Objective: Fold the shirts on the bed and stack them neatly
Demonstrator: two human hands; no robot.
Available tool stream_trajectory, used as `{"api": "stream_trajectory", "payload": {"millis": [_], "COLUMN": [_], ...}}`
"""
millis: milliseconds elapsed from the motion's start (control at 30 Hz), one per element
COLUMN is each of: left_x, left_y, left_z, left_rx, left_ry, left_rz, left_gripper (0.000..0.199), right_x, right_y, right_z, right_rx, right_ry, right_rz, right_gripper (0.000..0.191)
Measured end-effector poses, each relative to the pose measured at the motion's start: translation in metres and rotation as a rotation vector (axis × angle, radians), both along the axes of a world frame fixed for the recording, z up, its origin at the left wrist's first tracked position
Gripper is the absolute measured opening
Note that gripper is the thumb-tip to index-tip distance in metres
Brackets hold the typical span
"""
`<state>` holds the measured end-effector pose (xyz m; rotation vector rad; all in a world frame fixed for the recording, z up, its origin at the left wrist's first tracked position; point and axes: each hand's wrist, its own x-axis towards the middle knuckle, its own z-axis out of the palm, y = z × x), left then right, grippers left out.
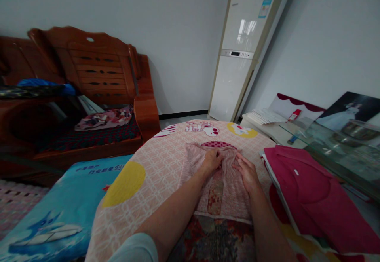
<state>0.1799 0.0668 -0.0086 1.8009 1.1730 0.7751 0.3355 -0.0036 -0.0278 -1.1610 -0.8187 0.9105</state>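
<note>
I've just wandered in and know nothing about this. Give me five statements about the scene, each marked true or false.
1. The left hand and right hand both touch the pale pink cloth. True.
2. A fruit bowl lies right of the right hand. False: folded magenta cloth lies there.
3. A tall white appliance stands beyond the hands. True.
4. The seating at left is white plastic. False: it is a brown wooden bench.

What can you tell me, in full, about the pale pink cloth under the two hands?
The pale pink cloth looks thin and finely streaked, with gathered folds around its upper middle and a brownish, red-flecked patch lower down. It lies spread but rumpled on the patterned cover, its near edge beside the person's dark patterned clothing. The left hand and right hand touch its upper part.
</note>
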Motion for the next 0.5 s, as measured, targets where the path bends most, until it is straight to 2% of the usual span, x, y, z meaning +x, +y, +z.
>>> {"api": "stream_trajectory", "payload": {"millis": [133,233,367,500], "left_x": [-0.002,-0.008,-0.016,-0.017], "left_y": [0.001,0.005,0.011,0.011], "left_z": [0.005,0.008,0.006,0.004], "left_rx": [0.136,0.192,0.157,0.191], "left_ry": [0.024,0.033,0.064,0.199], "left_rz": [0.130,0.193,0.172,0.139], "left_gripper": [0.002,0.015,0.024,0.027], "right_x": [0.002,0.002,0.001,0.002], "right_y": [0.001,0.002,0.006,0.006], "right_z": [-0.001,-0.002,-0.003,-0.004], "right_rx": [0.026,0.070,0.072,0.057], "right_ry": [0.055,0.090,0.102,0.089], "right_rz": [-0.001,0.015,0.022,0.004], "right_gripper": [0.049,0.047,0.044,0.046]}}
